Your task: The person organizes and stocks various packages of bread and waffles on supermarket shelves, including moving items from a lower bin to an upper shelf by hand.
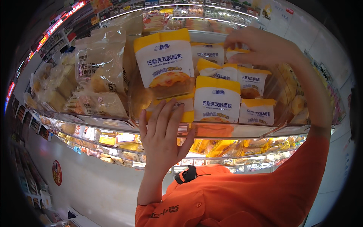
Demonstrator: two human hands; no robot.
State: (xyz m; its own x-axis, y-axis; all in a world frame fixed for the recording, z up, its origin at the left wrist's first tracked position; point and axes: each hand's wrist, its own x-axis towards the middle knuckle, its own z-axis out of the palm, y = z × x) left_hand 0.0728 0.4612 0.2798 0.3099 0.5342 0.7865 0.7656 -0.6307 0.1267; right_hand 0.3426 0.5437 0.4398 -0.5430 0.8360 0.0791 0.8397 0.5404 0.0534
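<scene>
White-and-yellow bread packets stand in a clear-fronted shelf bin. My left hand [163,125] reaches over the bin's front rim, fingers stretched out on a low bread packet [187,110], the thumb apart. Behind it stands a larger upright bread packet [164,60]. At the back right, my right hand [255,45] bends over the row, with its fingers and thumb around the top of a bread packet [239,52]; part of that packet is hidden. Between my hands are a front bread packet [217,99] and a small bread packet [258,112] beside it.
Clear bags of bread [100,64] fill the left section of the bin, and more bagged buns [289,90] lie at the right. The bin's clear front rim [242,130] runs across. Lit lower shelves [223,147] hold more packets. Stocked shelves [185,22] stand at the back.
</scene>
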